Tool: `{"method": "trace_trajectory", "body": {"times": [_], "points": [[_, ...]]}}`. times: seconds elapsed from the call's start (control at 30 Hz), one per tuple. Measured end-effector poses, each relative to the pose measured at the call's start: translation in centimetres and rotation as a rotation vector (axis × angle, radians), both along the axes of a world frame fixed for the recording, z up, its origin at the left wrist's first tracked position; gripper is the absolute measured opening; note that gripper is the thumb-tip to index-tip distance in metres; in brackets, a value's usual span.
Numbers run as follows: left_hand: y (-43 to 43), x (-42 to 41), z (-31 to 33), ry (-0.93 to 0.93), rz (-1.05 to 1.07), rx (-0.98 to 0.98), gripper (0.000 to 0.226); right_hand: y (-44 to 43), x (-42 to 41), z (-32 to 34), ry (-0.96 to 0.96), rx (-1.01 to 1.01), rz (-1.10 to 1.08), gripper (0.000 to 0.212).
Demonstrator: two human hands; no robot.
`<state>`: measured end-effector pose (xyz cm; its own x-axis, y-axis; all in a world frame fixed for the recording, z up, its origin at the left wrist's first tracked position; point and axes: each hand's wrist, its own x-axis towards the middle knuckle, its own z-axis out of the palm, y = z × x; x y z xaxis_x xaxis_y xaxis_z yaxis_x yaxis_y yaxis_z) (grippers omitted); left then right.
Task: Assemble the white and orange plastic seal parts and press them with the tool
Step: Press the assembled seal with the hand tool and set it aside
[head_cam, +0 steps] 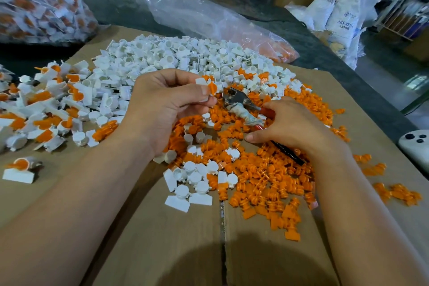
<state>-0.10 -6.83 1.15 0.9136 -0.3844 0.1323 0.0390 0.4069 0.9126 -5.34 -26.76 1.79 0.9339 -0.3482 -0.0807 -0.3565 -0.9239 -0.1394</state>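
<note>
Head view — the left hand (167, 104) pinches a white and orange seal (210, 88) above the loose orange parts (267, 183); the right hand (292, 127) seemingly grips the pressing tool (239, 102) lying among them — a half-seated insert could skew when pressed.

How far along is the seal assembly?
Done: a heap of assembled seals at left. In hand: the left hand pinches a white part with an orange insert; the right hand grips the pressing tool, not yet pressing it. Left: big piles of loose white parts and loose orange parts.
</note>
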Motion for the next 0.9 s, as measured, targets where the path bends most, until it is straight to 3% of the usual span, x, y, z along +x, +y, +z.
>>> {"method": "trace_trajectory", "body": {"times": [0.13,0.3,0.5,0.73,0.9], "points": [[0.1,0.1,0.0,0.005,0.007,0.016,0.017,0.4,0.0,0.3,-0.146,-0.034,0.022,0.063],[0.0,0.2,-0.1,0.021,0.032,0.035,0.014,0.4,-0.1,0.5,-0.250,-0.039,0.011,0.057],[-0.2,0.3,-0.2,0.039,0.077,-0.012,0.024,1.3,-0.8,1.7,-0.551,0.055,0.069,0.042],[-0.3,0.5,-0.2,0.008,0.129,-0.067,0.012,2.2,-1.0,1.6,-0.547,-0.160,0.209,0.019],[-0.4,0.6,-0.2,-0.009,0.166,-0.131,0.011,3.2,-0.9,1.3,-0.564,-0.065,0.202,0.017]]}}
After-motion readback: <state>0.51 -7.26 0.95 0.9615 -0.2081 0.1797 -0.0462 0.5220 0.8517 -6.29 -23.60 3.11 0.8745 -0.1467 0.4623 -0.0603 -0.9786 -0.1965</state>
